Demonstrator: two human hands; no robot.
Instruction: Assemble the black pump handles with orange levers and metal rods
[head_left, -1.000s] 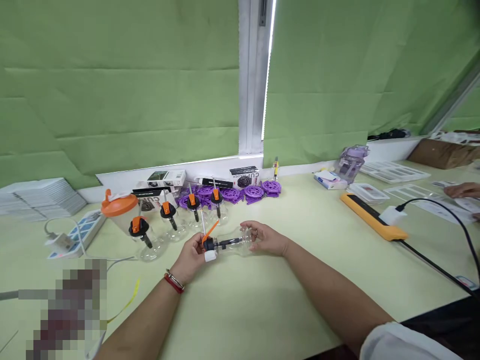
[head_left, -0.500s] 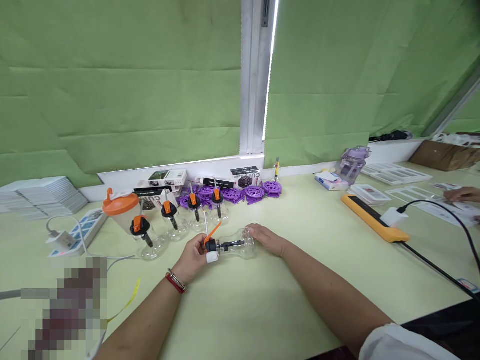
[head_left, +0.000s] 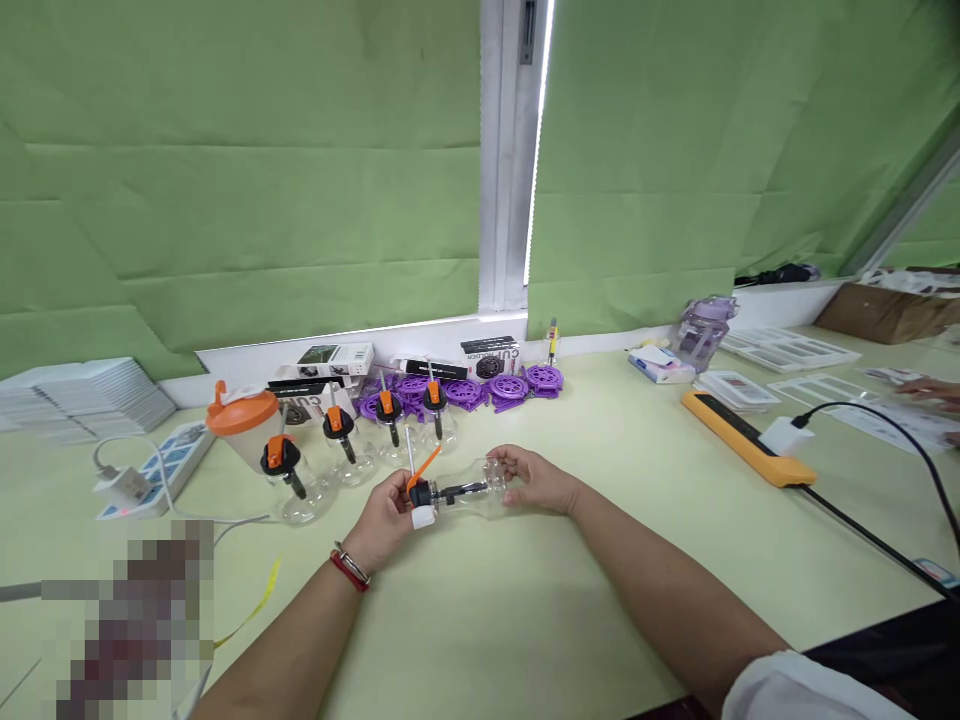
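Far left of the clear bottle (head_left: pixel 476 502) there's a white power strip (head_left: pixel 169 465), then an orange-lidded cup (head_left: pixel 244 425), then four capped bottles (head_left: pixel 339 425) — close enough to crowd any swing that way. Left hand (head_left: pixel 382 520) is pinched on the bottle's black cap (head_left: pixel 421 495); the bottle's sideways between both hands, so I'd call it a two-handed handling step. Purple wheel-shaped parts (head_left: pixel 463 392) sit behind it. Right hand (head_left: pixel 538 480) loosely curls round its base — next move probably wants both ends steady. Orange power strip's (head_left: pixel 742 440) well off right.
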